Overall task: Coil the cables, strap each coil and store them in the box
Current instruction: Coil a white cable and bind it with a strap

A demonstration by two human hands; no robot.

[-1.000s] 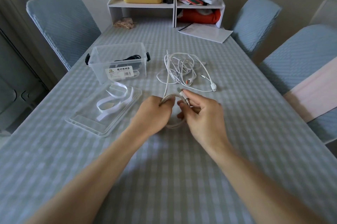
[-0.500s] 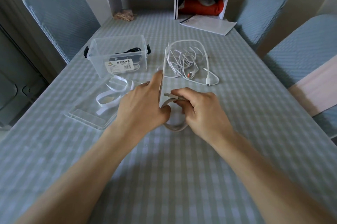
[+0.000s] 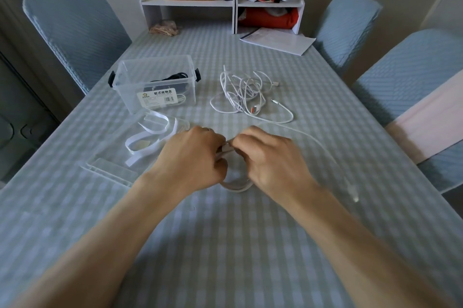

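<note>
While both hands, left (image 3: pixel 193 157) and right (image 3: pixel 273 159), pinch one cable coil (image 3: pixel 236 184), fingers clamped: box (image 3: pixel 155 82) behind, loose cables (image 3: pixel 245 92) beside box.

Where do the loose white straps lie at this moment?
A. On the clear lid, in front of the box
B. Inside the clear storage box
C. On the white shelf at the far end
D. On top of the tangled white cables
A: the white straps lie curled on the clear lid, nearer the person than the clear box.
</note>
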